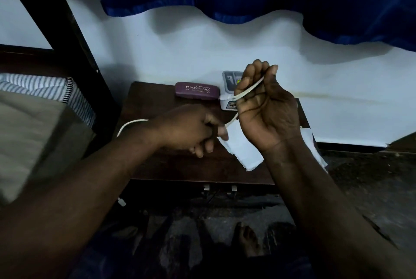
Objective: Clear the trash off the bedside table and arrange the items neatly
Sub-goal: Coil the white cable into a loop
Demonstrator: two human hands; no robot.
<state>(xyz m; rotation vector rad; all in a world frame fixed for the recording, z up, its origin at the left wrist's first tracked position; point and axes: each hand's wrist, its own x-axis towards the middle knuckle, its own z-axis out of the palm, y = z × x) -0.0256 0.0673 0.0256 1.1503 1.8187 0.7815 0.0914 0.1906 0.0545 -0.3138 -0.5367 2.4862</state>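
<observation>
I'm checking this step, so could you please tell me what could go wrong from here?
The cable trails off the table's left edge and may snag when pulled. The right hand is close to the device; a tug could knock it. The paper under that wrist could be swept off.

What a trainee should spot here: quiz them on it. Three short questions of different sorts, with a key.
1. True or false: the right hand grips the white cable.
2. Where does the maroon spectacle case lie? A) on the floor B) at the back of the bedside table, near the wall C) on the bed
3. Fill in: the left hand pinches the ____.
Key: 1 true; 2 B; 3 white cable.
</observation>
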